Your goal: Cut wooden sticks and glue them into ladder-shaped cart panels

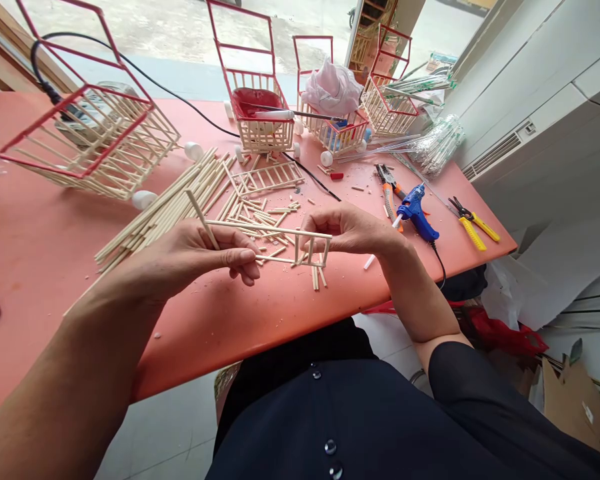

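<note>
My left hand [205, 257] grips a small ladder-like frame of pale wooden sticks [280, 230] above the table's front part, thumb along its lower rail. A stick end juts up past my left fingers. At the frame's right end, where several short rungs join the two rails, my right hand [350, 230] is closed with its fingers bent behind the rungs. Part of its fingertips is hidden by the frame. Beneath both hands lie loose short sticks [260, 217]. A flat, finished-looking stick grid [269, 180] rests just beyond them.
Long sticks [180, 200] lie heaped to the left. Behind stand several miniature stick carts with red rims, including a large one [105, 143]. On the right are a blue glue gun [417, 213], orange-handled pliers [387, 187] and yellow-handled cutters [473, 223]. A black cord [180, 95] crosses the table.
</note>
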{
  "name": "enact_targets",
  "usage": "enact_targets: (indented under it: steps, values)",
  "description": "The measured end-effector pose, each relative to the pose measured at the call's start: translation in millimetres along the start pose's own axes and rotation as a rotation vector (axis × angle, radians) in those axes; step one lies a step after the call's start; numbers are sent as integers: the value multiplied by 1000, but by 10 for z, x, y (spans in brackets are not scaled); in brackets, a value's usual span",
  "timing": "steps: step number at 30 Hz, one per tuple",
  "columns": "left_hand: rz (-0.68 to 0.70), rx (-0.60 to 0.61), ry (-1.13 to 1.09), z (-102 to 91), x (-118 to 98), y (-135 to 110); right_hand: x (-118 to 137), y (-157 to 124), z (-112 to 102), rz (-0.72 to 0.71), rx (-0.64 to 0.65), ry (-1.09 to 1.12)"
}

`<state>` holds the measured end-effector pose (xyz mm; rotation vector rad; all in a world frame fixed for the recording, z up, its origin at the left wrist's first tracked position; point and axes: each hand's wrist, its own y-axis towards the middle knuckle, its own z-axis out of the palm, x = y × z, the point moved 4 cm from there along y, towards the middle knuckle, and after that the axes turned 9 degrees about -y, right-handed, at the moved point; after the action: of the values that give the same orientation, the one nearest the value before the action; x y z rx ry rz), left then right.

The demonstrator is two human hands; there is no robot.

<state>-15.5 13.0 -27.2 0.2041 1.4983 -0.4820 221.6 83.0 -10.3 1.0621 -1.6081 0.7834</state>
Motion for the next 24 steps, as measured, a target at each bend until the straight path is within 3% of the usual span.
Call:
enact_targets:
  steps: [10, 24]
  values:
    - [-40, 3, 31, 23, -18, 8, -12, -12, -26, 3, -1, -128]
    - [-64, 60, 20, 36, 10, 1, -34, 13, 28, -31, 67, -36]
